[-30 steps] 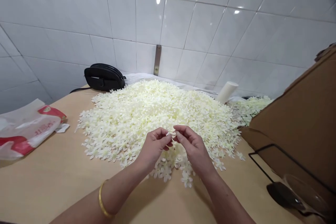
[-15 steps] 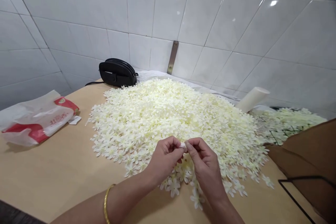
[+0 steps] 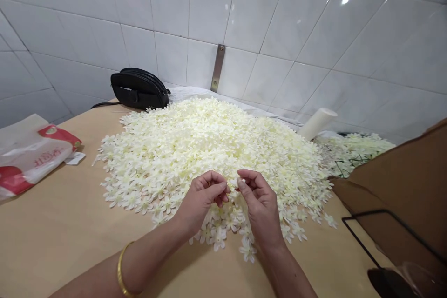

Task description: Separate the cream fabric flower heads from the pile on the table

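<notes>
A wide heap of pale yellow-white artificial flower heads (image 3: 209,135) covers the middle of the table, and both hands are just above its near side. My left hand (image 3: 204,195) is closed, thumb pressed to the bent fingers; what it holds, if anything, is too small to make out. Across a narrow gap, my right hand (image 3: 261,202) pinches a small white piece (image 3: 243,180) between thumb and forefinger. Its exact kind does not show. Below the hands, a few loose flowers (image 3: 247,249) lie on the tabletop.
A black bag (image 3: 139,91) stands behind the heap by the tiled wall. On the left lies a red and white plastic bag (image 3: 42,156). A white roll (image 3: 317,123) leans at the back right. Brown cardboard (image 3: 394,186) and a black wire frame (image 3: 370,214) flank the right side.
My hands have drawn apart from where they met over a small white piece, which now shows at my right fingertips. The whole view has shifted slightly to the right.
</notes>
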Demonstrator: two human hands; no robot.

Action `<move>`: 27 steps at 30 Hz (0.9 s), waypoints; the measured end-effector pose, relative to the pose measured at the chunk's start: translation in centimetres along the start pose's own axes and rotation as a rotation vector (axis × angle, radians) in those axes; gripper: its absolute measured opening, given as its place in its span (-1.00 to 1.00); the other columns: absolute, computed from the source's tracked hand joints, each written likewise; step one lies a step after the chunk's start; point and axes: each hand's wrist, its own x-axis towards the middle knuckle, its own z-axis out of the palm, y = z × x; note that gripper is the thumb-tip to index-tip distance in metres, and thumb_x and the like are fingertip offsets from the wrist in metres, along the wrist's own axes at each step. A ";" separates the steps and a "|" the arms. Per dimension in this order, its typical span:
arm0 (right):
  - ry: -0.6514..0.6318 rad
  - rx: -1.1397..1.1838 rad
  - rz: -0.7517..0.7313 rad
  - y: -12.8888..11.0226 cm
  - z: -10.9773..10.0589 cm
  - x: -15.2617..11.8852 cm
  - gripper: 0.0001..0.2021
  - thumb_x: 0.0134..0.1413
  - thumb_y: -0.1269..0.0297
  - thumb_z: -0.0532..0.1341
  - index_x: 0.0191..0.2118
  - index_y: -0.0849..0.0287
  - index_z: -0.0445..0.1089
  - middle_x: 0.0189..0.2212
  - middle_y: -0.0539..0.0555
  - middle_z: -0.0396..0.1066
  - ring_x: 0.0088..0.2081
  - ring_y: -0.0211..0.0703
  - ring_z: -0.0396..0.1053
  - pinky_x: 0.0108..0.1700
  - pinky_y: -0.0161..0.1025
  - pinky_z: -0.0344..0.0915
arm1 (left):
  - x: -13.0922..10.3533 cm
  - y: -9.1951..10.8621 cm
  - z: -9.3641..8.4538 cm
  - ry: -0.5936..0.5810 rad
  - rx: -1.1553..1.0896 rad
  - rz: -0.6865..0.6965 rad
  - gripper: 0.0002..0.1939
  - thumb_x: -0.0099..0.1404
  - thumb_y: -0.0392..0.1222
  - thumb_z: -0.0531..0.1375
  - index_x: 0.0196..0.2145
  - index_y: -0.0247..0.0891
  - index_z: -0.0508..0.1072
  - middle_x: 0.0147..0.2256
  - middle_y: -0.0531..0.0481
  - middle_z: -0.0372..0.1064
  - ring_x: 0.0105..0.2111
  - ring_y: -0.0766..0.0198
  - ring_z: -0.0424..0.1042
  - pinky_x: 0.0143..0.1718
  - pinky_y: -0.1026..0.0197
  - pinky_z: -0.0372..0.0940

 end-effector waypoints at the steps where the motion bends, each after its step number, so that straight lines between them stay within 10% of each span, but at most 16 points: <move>1: -0.019 -0.017 -0.012 0.0 0.1 -0.1 -0.82 0.02 0.21 0.15 -0.22 0.11 0.31 -0.37 0.03 0.33 -0.30 -0.19 0.29 -0.27 -0.29 0.24 | 0.0 0.1 0.0 -0.001 -0.009 -0.010 -0.84 0.07 -0.19 0.22 -0.40 -0.32 0.35 -0.49 0.03 0.30 -0.55 0.41 0.24 -0.51 0.34 0.11; 27: -0.254 0.292 0.121 0.2 0.2 -0.1 -0.81 0.05 0.24 0.15 -0.20 0.13 0.37 -0.48 -0.02 0.35 -0.37 -0.26 0.30 -0.23 -0.26 0.24 | -0.4 0.5 0.2 0.056 0.165 0.101 -0.84 0.10 -0.19 0.19 -0.53 -0.32 0.31 -0.60 0.09 0.23 -0.61 0.45 0.11 -0.59 0.37 0.02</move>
